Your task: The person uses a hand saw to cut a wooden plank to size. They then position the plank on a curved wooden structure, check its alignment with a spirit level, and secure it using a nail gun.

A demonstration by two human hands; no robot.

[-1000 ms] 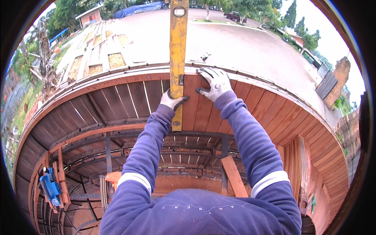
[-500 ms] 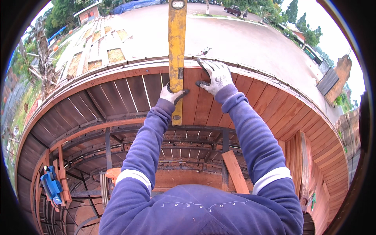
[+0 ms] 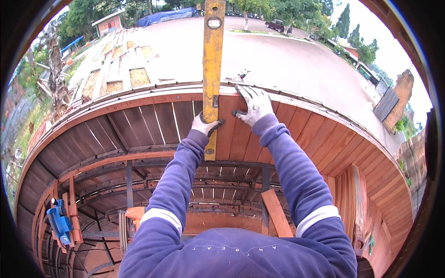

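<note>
A long, scuffed yellow spirit level (image 3: pixel 212 65) stands upright along the seam between weathered dark planks (image 3: pixel 147 121) and new reddish-brown planks (image 3: pixel 303 123). My left hand (image 3: pixel 204 124), in a white glove with dark fingertips, is closed around its lower part. The level's top end runs out past the wall's upper edge and out of the picture. Just right of it, my right hand (image 3: pixel 255 105), gloved alike, rests on the reddish planks near their top edge. Its thumb and fingers are spread apart, and nothing shows between them.
A blue power tool (image 3: pixel 59 221) hangs or rests by wooden strips at lower left. Below the wall run curved dark beams (image 3: pixel 157 162). A loose board (image 3: pixel 277 213) leans at an angle nearby. Beyond the wall lie a paved yard (image 3: pixel 287 60) and a parked car (image 3: pixel 277 26).
The view has tilted up slightly, so the wall, level and hands sit lower in the picture. Both hands keep their places on the level and planks.
</note>
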